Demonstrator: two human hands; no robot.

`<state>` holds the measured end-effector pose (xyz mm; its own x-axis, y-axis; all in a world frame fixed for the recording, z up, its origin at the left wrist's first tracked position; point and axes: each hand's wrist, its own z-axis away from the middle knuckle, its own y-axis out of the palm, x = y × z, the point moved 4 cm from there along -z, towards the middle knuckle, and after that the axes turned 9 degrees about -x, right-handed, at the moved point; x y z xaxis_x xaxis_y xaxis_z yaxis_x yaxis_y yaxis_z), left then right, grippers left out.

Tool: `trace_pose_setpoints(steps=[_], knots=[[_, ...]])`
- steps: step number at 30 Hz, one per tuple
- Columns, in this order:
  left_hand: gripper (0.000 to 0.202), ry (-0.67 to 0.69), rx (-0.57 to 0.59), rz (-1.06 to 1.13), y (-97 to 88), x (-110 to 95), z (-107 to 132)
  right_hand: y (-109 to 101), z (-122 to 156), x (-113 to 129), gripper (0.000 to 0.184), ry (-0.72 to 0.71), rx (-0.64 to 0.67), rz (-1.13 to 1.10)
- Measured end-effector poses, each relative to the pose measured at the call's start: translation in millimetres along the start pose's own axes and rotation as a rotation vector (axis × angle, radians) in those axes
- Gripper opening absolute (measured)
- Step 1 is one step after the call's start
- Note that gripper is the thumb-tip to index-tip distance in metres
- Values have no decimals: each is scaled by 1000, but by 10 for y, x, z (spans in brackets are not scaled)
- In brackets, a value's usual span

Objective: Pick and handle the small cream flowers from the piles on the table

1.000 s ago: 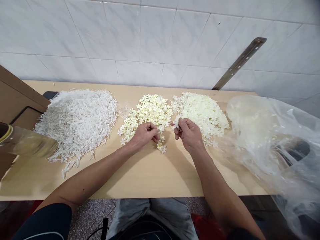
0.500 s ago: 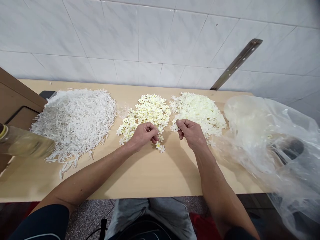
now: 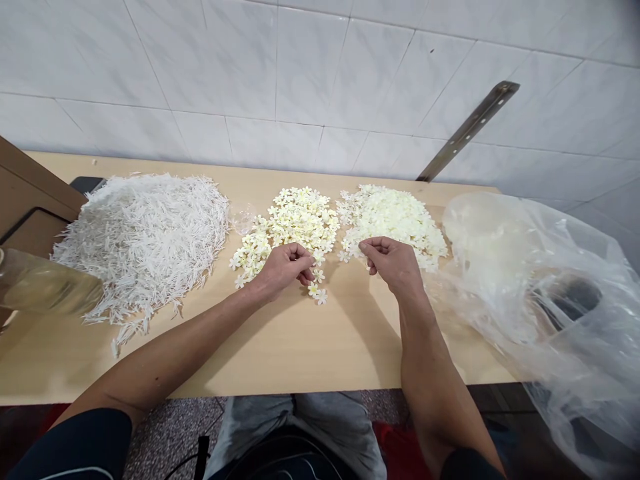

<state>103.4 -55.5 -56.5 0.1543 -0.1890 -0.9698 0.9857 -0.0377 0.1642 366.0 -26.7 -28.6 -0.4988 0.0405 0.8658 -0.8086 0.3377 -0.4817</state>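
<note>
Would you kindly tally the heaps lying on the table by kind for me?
Heap of thin white strands: 1
Heap of flowers with yellow centres: 1
Heap of plain pale flowers: 1
Total: 3 heaps

No txt, nos., brands or signs legible in this view. Clear bottle (image 3: 50, 283) at far L, partly out of frame, & plastic bag (image 3: 593, 280) at R: no readable print on either, tho glare and blur might hide sth. small.
</note>
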Motion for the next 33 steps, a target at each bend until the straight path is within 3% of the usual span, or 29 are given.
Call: trace_pose_setpoints(steps=[4, 6, 8, 11, 13, 17, 22, 33], knots=[[16, -1, 8, 6, 7, -6, 3, -178, -74, 23, 25, -256, -273, 357], [16, 0, 15, 1, 16, -7, 6, -197, -25, 96, 31, -320, -382, 345], [16, 5, 26, -11, 28, -8, 13, -92, 71, 161, 40, -251, -280, 156], [17, 26, 34, -36, 43, -15, 30, 328, 326, 268, 50, -76, 318, -195], [17, 43, 24, -55, 46, -22, 41, 525, 483, 317, 49, -28, 520, -288], [13, 48, 11, -91, 53, -29, 57, 667, 549, 253, 46, -24, 517, -257], [13, 49, -1, -112, 55, -25, 55, 674, 540, 210, 39, -26, 505, -337], [10, 62, 15, -171, 49, -29, 64, 657, 528, 241, 49, -20, 493, -261]])
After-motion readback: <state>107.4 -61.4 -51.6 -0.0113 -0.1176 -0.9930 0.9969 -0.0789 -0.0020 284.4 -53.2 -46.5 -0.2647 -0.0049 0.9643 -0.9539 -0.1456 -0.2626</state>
